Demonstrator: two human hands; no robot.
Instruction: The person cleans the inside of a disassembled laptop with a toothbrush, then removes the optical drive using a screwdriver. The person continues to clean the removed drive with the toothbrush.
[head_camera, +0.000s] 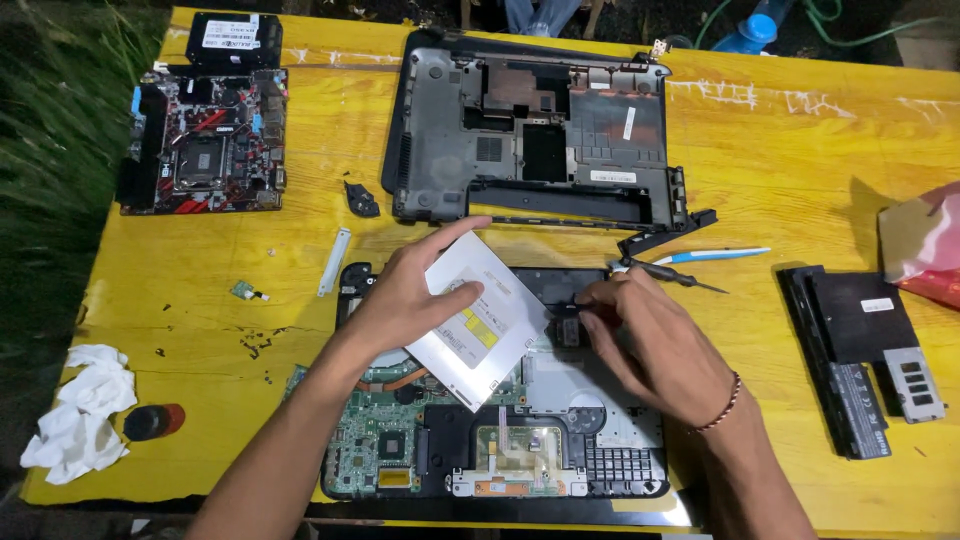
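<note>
A: The left hand (405, 295) is gripping the silver disc drive (478, 320), fingers curled over its far edge, thumb on the label side. The drive is sitting tilted over the opened laptop (500, 440) at the near edge of the yellow tabletop (780, 170), one corner pointing down at the green circuit board (375, 450).

B: And the right hand (650, 335)?

A: It's pressing its fingertips onto a small dark part (568, 325) right beside the drive's right corner. The fingers are bunched close, but I can't tell if they're pinching it or only touching.

B: How should this be handled, in your view?

A: I'd say the drive wants keeping level, not cocked, so the corner isn't scraping the board. The holding hand should be bearing the weight by the edges, while the right hand is working lightly on that dark part.

B: Anything nearby to watch?

A: The screwdriver (680, 277) and a blue-and-white pen (712, 255) are lying just beyond the right hand. The grey bottom cover (530, 130) is resting toward the far edge, a red-and-black board (205, 140) at the far left corner, a black battery (850, 370) near the right edge, and white tissue (80, 410) at the near left corner.
</note>
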